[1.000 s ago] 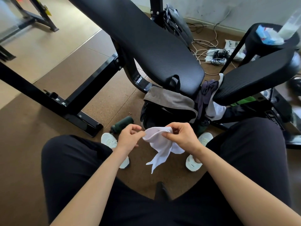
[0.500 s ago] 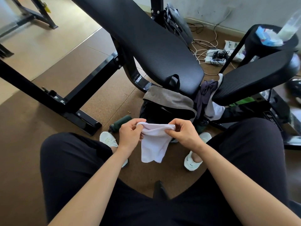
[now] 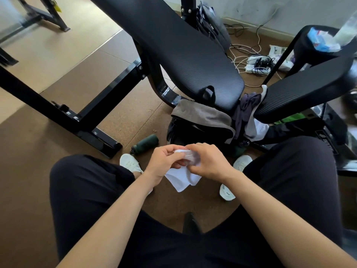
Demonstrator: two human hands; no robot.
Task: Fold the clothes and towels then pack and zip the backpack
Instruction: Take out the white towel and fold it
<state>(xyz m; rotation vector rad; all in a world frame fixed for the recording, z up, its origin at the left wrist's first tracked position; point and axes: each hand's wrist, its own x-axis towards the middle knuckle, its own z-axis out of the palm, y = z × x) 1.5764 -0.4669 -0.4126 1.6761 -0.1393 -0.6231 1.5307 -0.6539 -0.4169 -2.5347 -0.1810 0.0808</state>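
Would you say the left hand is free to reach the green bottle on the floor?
Probably not yet: the left hand grips the white cloth, though nothing blocks the path to the green bottle.

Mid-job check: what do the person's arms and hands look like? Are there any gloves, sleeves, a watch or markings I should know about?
Both are bare. The left hand and right hand have no gloves and no visible rings. The left forearm and right forearm show no sleeves, watch, band or markings up to the frame edge. The only clothing nearby is black trousers.
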